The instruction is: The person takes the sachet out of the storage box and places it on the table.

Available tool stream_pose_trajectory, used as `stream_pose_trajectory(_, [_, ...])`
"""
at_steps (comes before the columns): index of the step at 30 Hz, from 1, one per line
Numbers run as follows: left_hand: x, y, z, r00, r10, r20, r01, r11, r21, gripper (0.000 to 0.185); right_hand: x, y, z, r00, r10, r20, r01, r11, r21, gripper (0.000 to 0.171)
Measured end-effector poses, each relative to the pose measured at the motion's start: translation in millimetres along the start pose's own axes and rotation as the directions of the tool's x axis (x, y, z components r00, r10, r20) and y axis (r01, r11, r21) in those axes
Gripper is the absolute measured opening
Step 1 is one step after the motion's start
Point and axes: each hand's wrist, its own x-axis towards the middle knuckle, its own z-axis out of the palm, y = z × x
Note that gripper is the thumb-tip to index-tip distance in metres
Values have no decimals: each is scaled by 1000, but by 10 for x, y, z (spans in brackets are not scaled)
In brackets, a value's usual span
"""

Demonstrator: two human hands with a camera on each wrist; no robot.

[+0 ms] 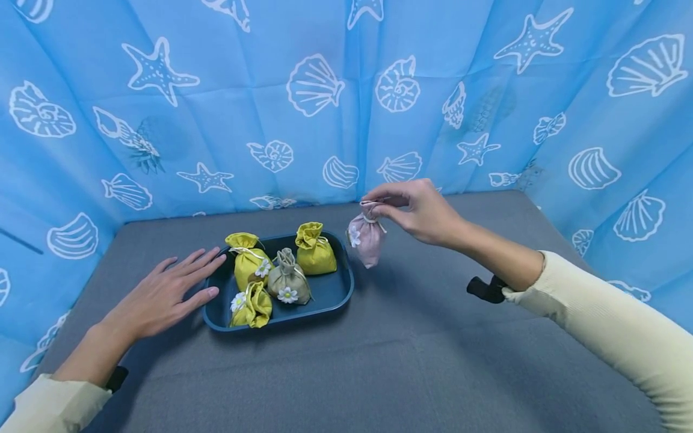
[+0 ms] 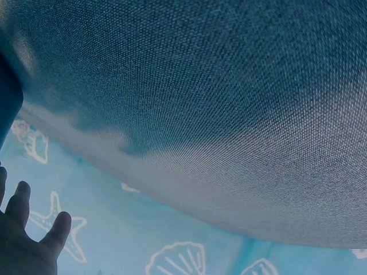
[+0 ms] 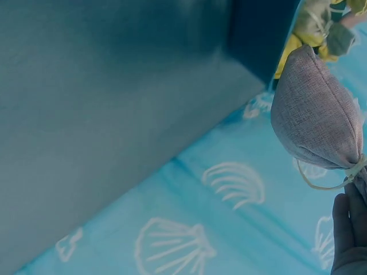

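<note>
The right hand (image 1: 417, 210) pinches a pink bag (image 1: 370, 243) by its gathered neck; the bag hangs nearly upright below that grip, just right of the tray (image 1: 334, 293). The left hand (image 1: 162, 294), fingers straight, lies at the tray's opposite end.

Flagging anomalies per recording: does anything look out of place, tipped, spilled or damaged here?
One small thing: the near-left yellow pouch in the dark blue tray appears tipped, its gathered mouth toward the near rim, while the other three pouches stand roughly upright. I see no spill or damage.
</note>
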Motion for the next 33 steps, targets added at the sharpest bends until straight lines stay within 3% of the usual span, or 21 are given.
stream_pose_trajectory(12, [5,4,-10,1000,1,13,-1,1000,3,65,-292,314,-303,994,100,-47,-107,978,-178,18])
stream_pose_trajectory(20, [7,-9,-8,1000,8,8,-8,1000,8,65,-479,539,-430,988,132,-75,-146,962,-232,16])
stream_pose_trajectory(33, [-13,-5,-13,1000,18,-18,-18,1000,-3,65,-707,692,-495,976,209,-64,-219,936,-277,16])
